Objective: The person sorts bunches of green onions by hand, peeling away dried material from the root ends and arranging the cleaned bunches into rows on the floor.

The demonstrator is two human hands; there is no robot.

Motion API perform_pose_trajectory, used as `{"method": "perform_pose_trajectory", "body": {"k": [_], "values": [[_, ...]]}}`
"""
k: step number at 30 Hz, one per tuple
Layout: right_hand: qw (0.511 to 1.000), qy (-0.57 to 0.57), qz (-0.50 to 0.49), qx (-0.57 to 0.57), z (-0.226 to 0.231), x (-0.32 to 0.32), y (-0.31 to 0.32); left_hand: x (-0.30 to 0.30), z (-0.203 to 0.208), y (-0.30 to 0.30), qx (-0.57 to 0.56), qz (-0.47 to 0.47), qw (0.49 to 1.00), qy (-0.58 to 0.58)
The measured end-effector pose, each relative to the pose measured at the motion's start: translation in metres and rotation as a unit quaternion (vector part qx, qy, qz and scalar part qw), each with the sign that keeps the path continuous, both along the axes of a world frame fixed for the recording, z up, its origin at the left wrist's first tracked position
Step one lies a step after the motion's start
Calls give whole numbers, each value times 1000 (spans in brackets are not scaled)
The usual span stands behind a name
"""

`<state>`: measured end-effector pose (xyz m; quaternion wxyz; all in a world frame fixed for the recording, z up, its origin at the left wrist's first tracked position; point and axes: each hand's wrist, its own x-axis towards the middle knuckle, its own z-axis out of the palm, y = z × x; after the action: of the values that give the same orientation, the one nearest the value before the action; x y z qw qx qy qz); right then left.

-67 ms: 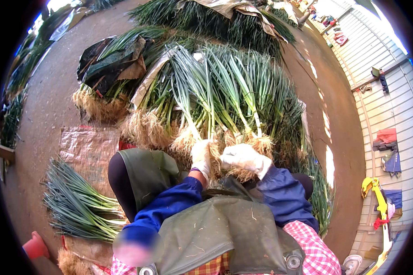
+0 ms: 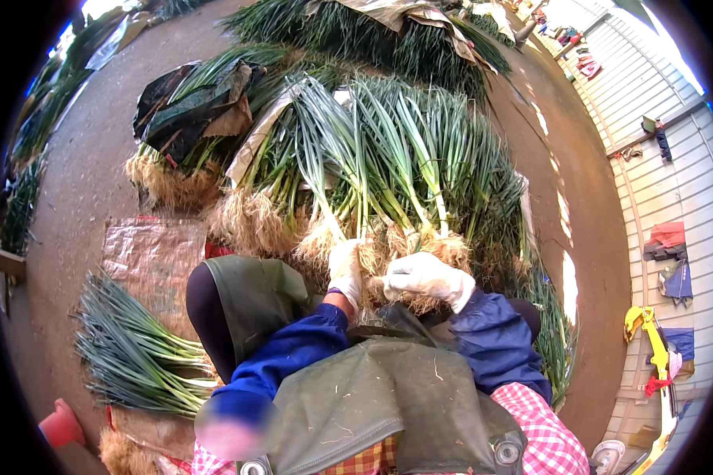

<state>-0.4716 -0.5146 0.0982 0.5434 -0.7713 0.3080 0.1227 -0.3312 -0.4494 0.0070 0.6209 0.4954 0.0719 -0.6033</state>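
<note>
- Left hand [image 2: 345,269], gloved, is wrapped round pale lower stalks of spring onions [image 2: 322,207], their leaves fanned across the heap [image 2: 487,162] ahead;
- Right hand [image 2: 429,275], gloved, curls just beside; whether it pinches anything, I can't tell;
- They look light, probably firm-shanked, crease-prone above; the pale shank offers the best hold;
- Wiry tan root tufts [image 2: 249,226]; smooth tapering leaves; creased olive apron [image 2: 356,388]!

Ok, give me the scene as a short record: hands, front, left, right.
Left hand: white-gloved, closed around a green onion stalk near its base
Right hand: white-gloved, fingers curled, near the roots; grip unclear
Front: heap of green onions, roots toward the person
Left: bundle of green onions, red container
Right: yellow pole-like object, pale wall
</note>
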Motion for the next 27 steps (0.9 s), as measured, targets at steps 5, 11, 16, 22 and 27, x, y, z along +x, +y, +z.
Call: {"method": "perform_pose_trajectory", "body": {"k": [5,11,16,22,27], "values": [[949,-109,-284,79,-39,-6,-46,2,-33,-7,-149,-49,979,132],[745,-277,-455,401,-79,61,-46,2,-22,4,-219,-123,952,173],[761,-335,-431,349,-109,56,-62,5,-5,8,-192,-143,953,185],[935,-85,-316,-135,-86,63,-46,-5,-29,2,-130,-106,985,35],[852,-293,-408,148,-93,32,-45,1,-28,-3,-92,-78,991,52]]}}
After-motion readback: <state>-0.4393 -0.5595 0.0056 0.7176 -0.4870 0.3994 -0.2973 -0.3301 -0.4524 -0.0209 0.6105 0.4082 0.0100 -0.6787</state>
